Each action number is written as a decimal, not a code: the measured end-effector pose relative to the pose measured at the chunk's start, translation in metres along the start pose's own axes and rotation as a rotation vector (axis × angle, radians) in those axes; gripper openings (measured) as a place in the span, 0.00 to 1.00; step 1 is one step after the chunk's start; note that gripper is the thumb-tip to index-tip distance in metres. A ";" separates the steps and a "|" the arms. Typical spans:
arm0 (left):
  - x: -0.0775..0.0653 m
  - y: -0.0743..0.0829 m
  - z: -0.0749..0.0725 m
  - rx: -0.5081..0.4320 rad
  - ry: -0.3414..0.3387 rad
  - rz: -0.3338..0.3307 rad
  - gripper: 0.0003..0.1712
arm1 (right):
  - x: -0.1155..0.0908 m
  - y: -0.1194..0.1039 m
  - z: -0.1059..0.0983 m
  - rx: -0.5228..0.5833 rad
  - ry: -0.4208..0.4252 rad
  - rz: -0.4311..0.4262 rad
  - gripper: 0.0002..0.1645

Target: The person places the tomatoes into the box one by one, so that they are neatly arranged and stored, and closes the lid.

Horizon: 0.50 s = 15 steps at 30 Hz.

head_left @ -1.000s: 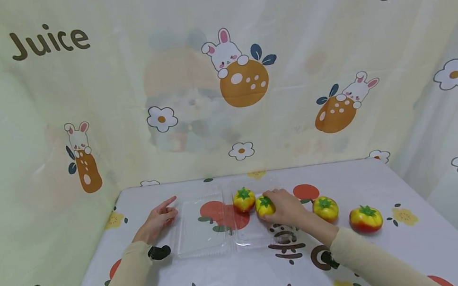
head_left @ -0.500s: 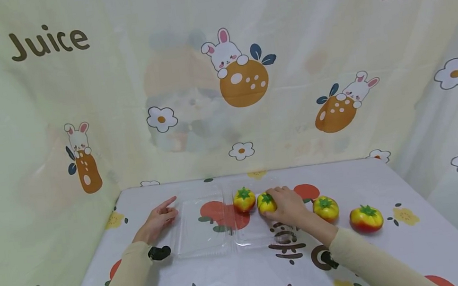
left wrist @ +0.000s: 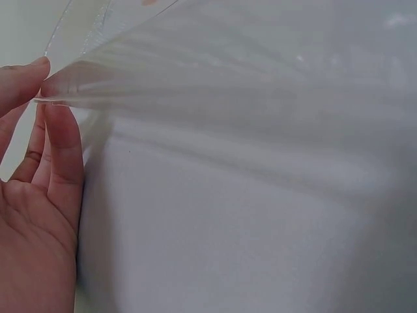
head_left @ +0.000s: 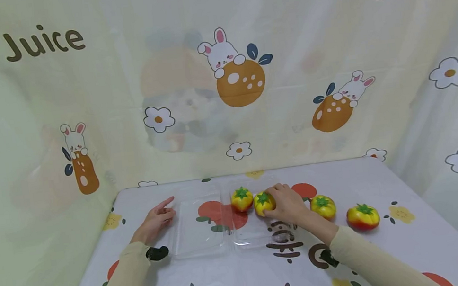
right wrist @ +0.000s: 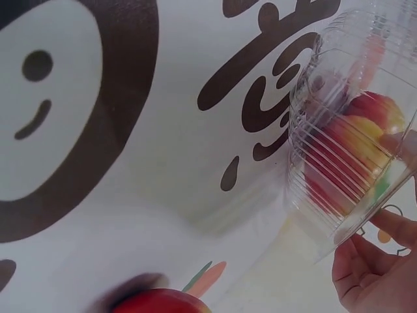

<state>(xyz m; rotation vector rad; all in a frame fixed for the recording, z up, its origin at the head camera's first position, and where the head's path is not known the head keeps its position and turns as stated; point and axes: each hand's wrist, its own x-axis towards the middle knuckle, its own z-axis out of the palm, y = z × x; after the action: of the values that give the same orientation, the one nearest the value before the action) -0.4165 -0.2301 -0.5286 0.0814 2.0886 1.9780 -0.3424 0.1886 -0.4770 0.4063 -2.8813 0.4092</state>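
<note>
On the table lies an unfolded clear plastic clamshell box, its two halves side by side. My left hand is at its left side; in the left wrist view the thumb and a finger pinch the thin plastic edge. The right half holds two yellow-and-red toy fruits with green leafy tops. One, the left fruit, stands upright toward the back. Beside it my right hand grips the right fruit from its right side. The right wrist view shows both fruits through the ribbed plastic wall.
Two more such fruits stand upright on the table to the right of my right hand, the nearer fruit and the farther fruit. A printed cloth covers the table. Hanging printed curtains enclose its back and sides.
My right hand and the fruit in it have shifted very slightly right and back within the box. My left hand keeps its place. The head view has turned a little.
</note>
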 end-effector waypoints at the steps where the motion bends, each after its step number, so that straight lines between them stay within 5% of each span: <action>1: 0.000 0.000 0.000 0.000 -0.004 0.001 0.36 | 0.000 -0.001 -0.001 0.004 0.000 0.001 0.34; 15: 0.000 0.001 0.000 0.003 -0.004 -0.004 0.36 | -0.004 0.005 -0.012 0.068 0.042 0.043 0.33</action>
<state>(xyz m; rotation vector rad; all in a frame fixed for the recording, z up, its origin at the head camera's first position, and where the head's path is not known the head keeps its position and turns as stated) -0.4168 -0.2300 -0.5276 0.0810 2.0878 1.9705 -0.3380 0.1982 -0.4675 0.3426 -2.8460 0.5175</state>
